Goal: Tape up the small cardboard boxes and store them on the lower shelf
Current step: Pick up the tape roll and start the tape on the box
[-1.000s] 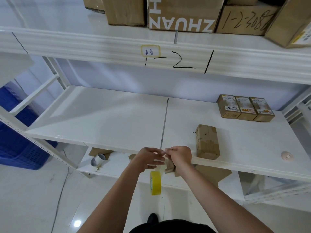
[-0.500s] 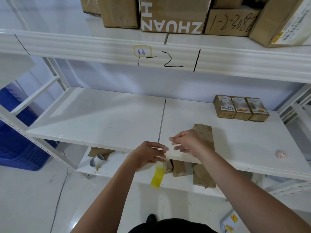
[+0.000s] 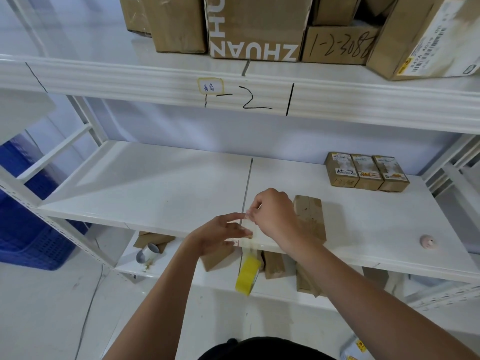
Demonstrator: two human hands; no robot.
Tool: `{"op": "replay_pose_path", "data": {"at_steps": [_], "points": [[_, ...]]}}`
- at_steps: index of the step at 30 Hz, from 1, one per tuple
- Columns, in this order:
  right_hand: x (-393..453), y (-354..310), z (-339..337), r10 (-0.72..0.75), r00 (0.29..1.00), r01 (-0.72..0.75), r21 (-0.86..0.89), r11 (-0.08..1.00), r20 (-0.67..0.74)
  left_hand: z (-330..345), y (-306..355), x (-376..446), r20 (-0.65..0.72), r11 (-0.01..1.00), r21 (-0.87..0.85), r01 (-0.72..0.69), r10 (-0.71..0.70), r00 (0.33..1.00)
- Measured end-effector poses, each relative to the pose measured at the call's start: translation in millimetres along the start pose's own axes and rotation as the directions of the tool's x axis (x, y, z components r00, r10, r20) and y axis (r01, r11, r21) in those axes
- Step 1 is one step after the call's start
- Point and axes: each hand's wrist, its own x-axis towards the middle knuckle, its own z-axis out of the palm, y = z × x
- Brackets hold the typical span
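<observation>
middle shelf (image 3: 161, 188): left half bare, you can pass there | back right corner: three small boxes (image 3: 366, 171) side by side | near front edge, right of centre: long box (image 3: 310, 219) beside your hands | front right: small round object (image 3: 428, 241) | lower shelf (image 3: 223, 278): boxes and hanging tape roll (image 3: 248, 275) crowd the middle

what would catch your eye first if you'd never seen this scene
The two hands meeting at the front edge of the middle shelf: the right hand pinches a strip of clear tape that the left hand also holds, and a yellow tape roll hangs below them. Next, a taped small cardboard box lies just right of the hands, and big cartons crowd the top shelf.
</observation>
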Motion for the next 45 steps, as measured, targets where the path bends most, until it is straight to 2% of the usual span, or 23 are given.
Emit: {"op": "replay_pose_path", "data": {"at_steps": [7,10,12,15,19,21,24,30,32,35,38,41,45], "points": [[-8,-13,-8,-0.198,0.980,0.192,-0.136,0.972,-0.032,-15,3,-1,0.011,0.988,-0.115,-0.100,0.102,0.995],[-10,-14,-8,-0.232,0.971,0.224,-0.111,0.968,-0.063,-18,-10,-3,-0.123,0.972,-0.193,-0.132,0.109,0.986],[-7,-16,-12,-0.232,0.969,0.226,-0.072,0.971,-0.086,-19,-23,-2,-0.158,0.968,-0.226,-0.107,0.072,0.985],[-3,-23,-20,-0.228,0.966,0.228,-0.016,0.974,-0.118,-9,-47,2,-0.119,0.990,-0.122,0.076,-0.090,0.989],[-2,-35,-28,-0.211,0.967,0.222,0.072,0.972,-0.141,3,-77,12,-0.142,0.945,0.169,0.281,-0.259,0.955],[-2,-37,-31,-0.207,0.967,0.221,0.086,0.971,-0.149,3,-87,16,-0.126,0.912,0.291,0.289,-0.263,0.956],[-3,-36,-40,-0.194,0.965,0.215,0.114,0.970,-0.176,1,-91,19,-0.131,0.907,0.340,0.249,-0.217,0.967],[8,-11,-81,-0.018,0.962,0.116,0.350,0.930,-0.272,-15,-74,13,-0.086,0.918,0.298,0.260,-0.246,0.966],[13,9,-94,0.090,0.961,0.051,0.488,0.871,-0.260,-26,-64,9,-0.059,0.914,0.330,0.237,-0.231,0.971],[21,48,-108,0.274,0.948,-0.093,0.684,0.723,-0.162,-42,-43,5,-0.002,0.903,0.409,0.135,-0.147,0.989],[25,88,-110,0.416,0.908,-0.239,0.752,0.614,-0.051,-51,-15,9,-0.073,0.807,0.581,0.108,-0.080,0.994],[23,118,-104,0.534,0.845,-0.303,0.811,0.500,-0.014,-55,8,22,-0.130,0.706,0.702,0.096,-0.006,0.991],[18,145,-95,0.650,0.758,-0.378,0.847,0.373,0.052,-55,30,43,-0.169,0.677,0.732,0.074,0.075,0.983]]}}
